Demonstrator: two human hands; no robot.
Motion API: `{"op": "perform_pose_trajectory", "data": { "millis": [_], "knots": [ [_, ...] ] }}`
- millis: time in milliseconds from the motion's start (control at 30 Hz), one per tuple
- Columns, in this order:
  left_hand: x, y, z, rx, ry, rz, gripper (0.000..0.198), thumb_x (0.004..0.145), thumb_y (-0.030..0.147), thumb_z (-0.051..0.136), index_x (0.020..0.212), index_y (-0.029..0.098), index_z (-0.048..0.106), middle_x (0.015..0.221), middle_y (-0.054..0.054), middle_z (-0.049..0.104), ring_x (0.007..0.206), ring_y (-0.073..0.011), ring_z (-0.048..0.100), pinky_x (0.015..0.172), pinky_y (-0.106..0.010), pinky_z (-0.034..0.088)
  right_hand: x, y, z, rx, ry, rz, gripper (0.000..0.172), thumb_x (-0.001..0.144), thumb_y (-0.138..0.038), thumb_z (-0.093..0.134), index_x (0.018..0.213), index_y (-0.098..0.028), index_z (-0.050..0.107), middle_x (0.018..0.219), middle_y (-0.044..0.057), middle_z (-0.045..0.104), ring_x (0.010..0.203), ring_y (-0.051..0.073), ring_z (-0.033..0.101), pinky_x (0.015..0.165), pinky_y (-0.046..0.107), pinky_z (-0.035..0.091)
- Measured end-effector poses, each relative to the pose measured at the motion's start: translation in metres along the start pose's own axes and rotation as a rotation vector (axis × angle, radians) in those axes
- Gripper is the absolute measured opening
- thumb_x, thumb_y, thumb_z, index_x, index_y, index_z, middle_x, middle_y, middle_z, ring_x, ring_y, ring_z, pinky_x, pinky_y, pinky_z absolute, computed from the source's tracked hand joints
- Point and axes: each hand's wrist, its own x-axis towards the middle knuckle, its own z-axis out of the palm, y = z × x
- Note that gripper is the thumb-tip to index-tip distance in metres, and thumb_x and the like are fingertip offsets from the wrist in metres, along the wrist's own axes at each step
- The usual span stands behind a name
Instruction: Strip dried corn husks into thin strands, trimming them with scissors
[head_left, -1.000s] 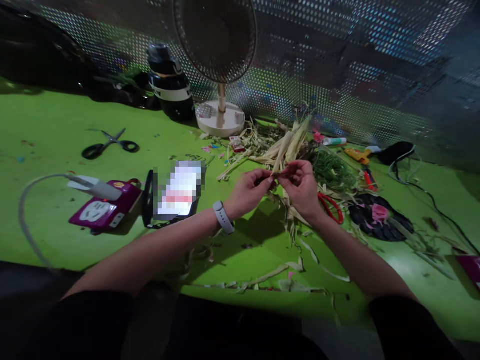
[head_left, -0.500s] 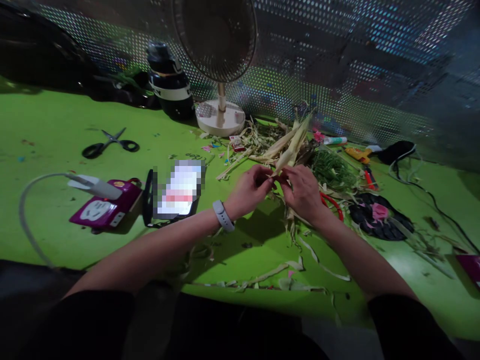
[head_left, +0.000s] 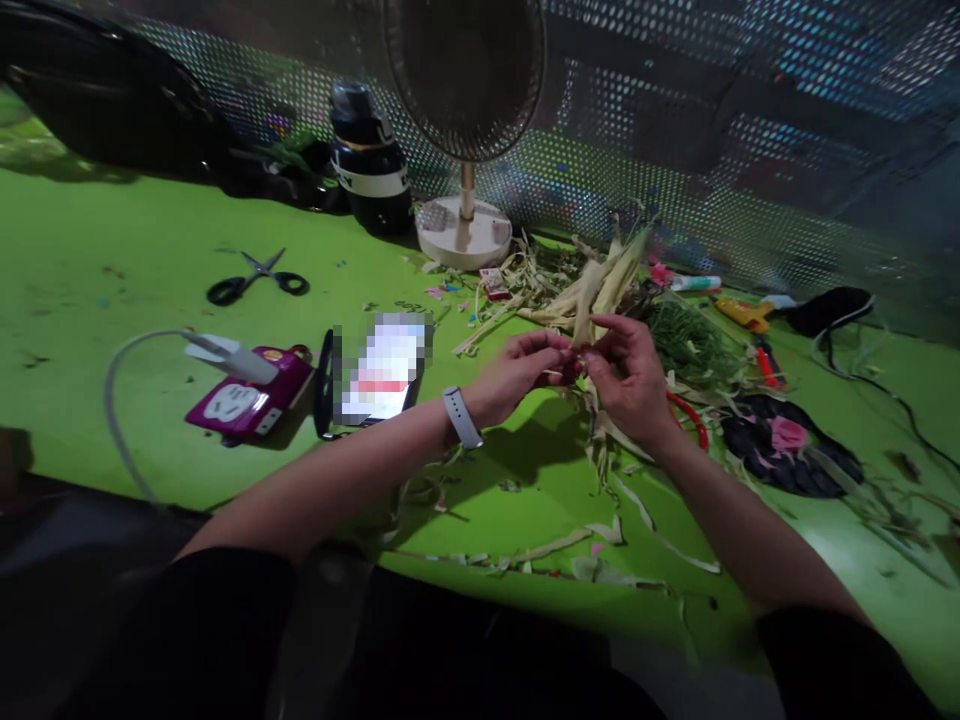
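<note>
My left hand (head_left: 521,372), with a pale watch band on its wrist, pinches the lower end of a dry corn husk (head_left: 586,305). My right hand (head_left: 628,385) meets it there, thumb and fingers closed on the same end, with its index finger lifted along the husk. What lies between the fingertips is too small to make out. The husk points up and away from me. Behind it spreads a pile of dry husks (head_left: 544,290), with a bundle of green fibres (head_left: 686,340) on the right. Red handles (head_left: 690,418) show beside my right wrist.
On the left lie scissors (head_left: 259,278), a purple power strip (head_left: 251,400) and a lit phone (head_left: 386,365). A bottle (head_left: 373,170) and a fan (head_left: 465,232) stand behind. At right are a yellow glue gun (head_left: 742,313), a black dish (head_left: 806,470) and cables. Husk scraps litter the front edge.
The whole view has shifted, so things sit farther right in the picture. My right index finger has lifted, and the held husk looks more upright. Both hands still grip its end.
</note>
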Motion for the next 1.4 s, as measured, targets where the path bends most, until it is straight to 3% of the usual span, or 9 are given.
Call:
{"op": "perform_pose_trajectory", "data": {
  "millis": [233, 533, 633, 833, 1000, 1067, 1267, 1400],
  "knots": [
    [0.002, 0.001, -0.003, 0.146, -0.090, 0.100, 0.022, 0.068, 0.024, 0.078, 0.081, 0.016, 0.062, 0.078, 0.001, 0.066, 0.071, -0.0090, 0.060, 0.068, -0.025, 0.049, 0.004, 0.000, -0.001, 0.173, -0.002, 0.096, 0.028, 0.085, -0.018, 0.056, 0.110, -0.027, 0.051, 0.073, -0.004, 0.057, 0.055, 0.011, 0.056, 0.050, 0.025, 0.049],
    [-0.001, 0.004, -0.004, -0.069, -0.016, -0.095, 0.014, 0.069, 0.015, 0.077, 0.081, 0.015, 0.070, 0.082, -0.001, 0.071, 0.078, -0.0101, 0.065, 0.082, -0.030, 0.050, -0.003, -0.007, 0.000, 0.088, 0.076, 0.052, 0.030, 0.089, -0.022, 0.057, 0.118, -0.027, 0.051, 0.073, -0.004, 0.056, 0.060, 0.013, 0.059, 0.057, 0.029, 0.052],
    [0.000, 0.005, -0.003, -0.184, 0.009, -0.147, 0.006, 0.072, 0.010, 0.072, 0.076, 0.015, 0.070, 0.078, -0.001, 0.071, 0.072, -0.0081, 0.064, 0.075, -0.024, 0.051, -0.002, -0.007, -0.005, 0.042, 0.055, -0.018, 0.030, 0.087, -0.023, 0.061, 0.116, -0.028, 0.056, 0.077, -0.002, 0.059, 0.062, 0.013, 0.058, 0.057, 0.028, 0.050],
    [-0.003, 0.009, 0.004, -0.305, -0.065, -0.229, 0.012, 0.081, 0.004, 0.060, 0.073, 0.010, 0.067, 0.065, 0.000, 0.065, 0.056, -0.0038, 0.058, 0.059, -0.015, 0.049, 0.008, -0.004, -0.019, -0.044, -0.040, -0.262, 0.011, 0.081, -0.021, 0.071, 0.091, -0.026, 0.070, 0.079, 0.000, 0.068, 0.072, 0.015, 0.061, 0.066, 0.030, 0.050],
    [-0.007, 0.012, 0.009, -0.401, -0.089, -0.296, 0.019, 0.085, 0.003, 0.053, 0.070, 0.010, 0.063, 0.061, 0.000, 0.063, 0.056, -0.0043, 0.060, 0.059, -0.014, 0.050, 0.010, -0.007, -0.023, 0.038, -0.085, -0.247, 0.008, 0.081, -0.019, 0.070, 0.088, -0.025, 0.071, 0.078, 0.000, 0.069, 0.071, 0.014, 0.062, 0.064, 0.029, 0.049],
    [-0.008, 0.013, 0.010, -0.402, -0.089, -0.309, 0.020, 0.085, 0.004, 0.051, 0.069, 0.011, 0.062, 0.060, 0.000, 0.063, 0.056, -0.0048, 0.060, 0.059, -0.015, 0.049, 0.010, -0.007, -0.024, 0.016, -0.078, -0.256, 0.010, 0.082, -0.018, 0.070, 0.089, -0.025, 0.070, 0.079, 0.000, 0.069, 0.071, 0.014, 0.063, 0.064, 0.029, 0.049],
    [-0.009, 0.012, 0.012, -0.419, -0.073, -0.316, 0.019, 0.086, 0.004, 0.050, 0.071, 0.012, 0.060, 0.062, 0.000, 0.064, 0.057, -0.0040, 0.061, 0.061, -0.014, 0.050, 0.008, -0.001, -0.024, -0.239, 0.003, -0.479, 0.012, 0.082, -0.020, 0.069, 0.092, -0.026, 0.066, 0.080, 0.000, 0.070, 0.071, 0.016, 0.064, 0.065, 0.030, 0.050],
    [-0.010, 0.005, 0.011, -0.341, -0.074, -0.226, 0.009, 0.083, 0.008, 0.057, 0.076, 0.013, 0.059, 0.065, 0.001, 0.065, 0.059, -0.0048, 0.062, 0.062, -0.016, 0.051, 0.004, -0.003, -0.016, -0.338, 0.097, -0.416, 0.005, 0.085, -0.019, 0.065, 0.088, -0.022, 0.062, 0.078, 0.001, 0.066, 0.071, 0.015, 0.062, 0.063, 0.028, 0.049]
  ]
}}
